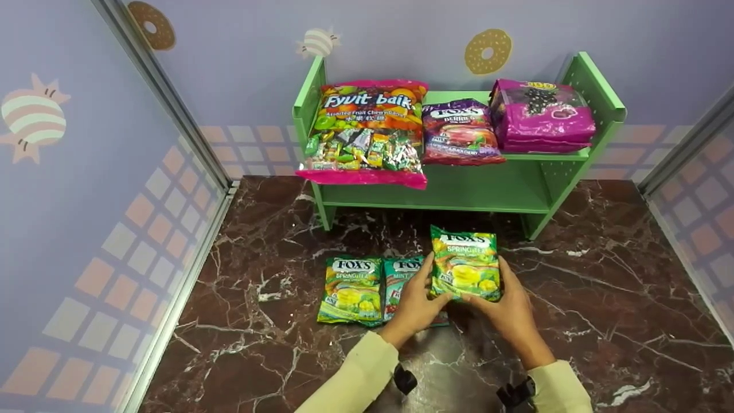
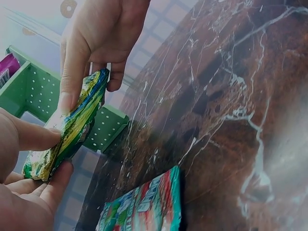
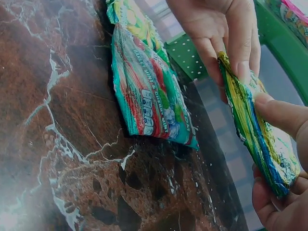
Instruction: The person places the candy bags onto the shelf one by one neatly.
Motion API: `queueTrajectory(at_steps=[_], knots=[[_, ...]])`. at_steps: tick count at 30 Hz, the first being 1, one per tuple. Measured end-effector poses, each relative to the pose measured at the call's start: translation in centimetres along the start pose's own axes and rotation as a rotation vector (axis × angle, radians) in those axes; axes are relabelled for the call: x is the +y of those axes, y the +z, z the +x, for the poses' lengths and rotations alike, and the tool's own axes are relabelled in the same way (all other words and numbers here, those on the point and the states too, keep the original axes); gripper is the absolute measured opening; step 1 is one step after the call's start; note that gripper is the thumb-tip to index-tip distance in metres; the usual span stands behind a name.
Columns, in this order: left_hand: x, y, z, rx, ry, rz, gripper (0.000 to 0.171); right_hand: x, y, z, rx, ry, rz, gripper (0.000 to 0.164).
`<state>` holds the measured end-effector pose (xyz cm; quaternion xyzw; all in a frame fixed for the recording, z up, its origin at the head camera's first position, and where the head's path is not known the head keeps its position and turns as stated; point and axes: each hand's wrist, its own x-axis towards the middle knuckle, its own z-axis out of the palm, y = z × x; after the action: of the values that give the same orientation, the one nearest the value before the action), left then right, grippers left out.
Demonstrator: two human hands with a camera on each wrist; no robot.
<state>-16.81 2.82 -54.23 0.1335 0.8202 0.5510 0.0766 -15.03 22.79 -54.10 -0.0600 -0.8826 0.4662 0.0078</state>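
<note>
A green and yellow Fox's Spring Tea candy bag (image 1: 465,267) is held up off the table between both hands. My left hand (image 1: 417,301) grips its left side, thumb on the front and fingers behind. On the right side my right hand (image 1: 510,304) pinches it the same way. Both wrist views show the bag edge-on, clear of the marble. Beneath the left hand lies a teal Fox's mint candy bag (image 1: 395,289), partly hidden by that hand. Another Fox's Spring Tea bag (image 1: 351,289) lies flat to its left, side by side with it.
Behind stands a green two-tier shelf (image 1: 436,198). Its upper tier carries a large Fyvit baik fruit chew bag (image 1: 367,129), a purple Fox's Berries bag (image 1: 461,135) and a magenta bag (image 1: 542,123). Patterned walls (image 1: 103,172) enclose the dark marble tabletop (image 1: 241,350).
</note>
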Motion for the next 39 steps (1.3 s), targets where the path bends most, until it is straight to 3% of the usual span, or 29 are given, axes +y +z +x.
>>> queueTrajectory(at_steps=[8,20,39], knots=[[0.0,-0.9,0.3,-0.011,0.027,0.063,0.084,-0.6,0.1,0.5,-0.005,-0.048,-0.045,0.109],[0.9,-2.0,1.0,-0.023,-0.001,0.095,0.089,-1.7,0.3,1.5,0.037,-0.102,-0.064,0.105],[1.5,-3.5,2.6,0.026,0.047,0.142,0.089,-3.3,0.6,3.6,0.062,-0.169,-0.050,0.101]])
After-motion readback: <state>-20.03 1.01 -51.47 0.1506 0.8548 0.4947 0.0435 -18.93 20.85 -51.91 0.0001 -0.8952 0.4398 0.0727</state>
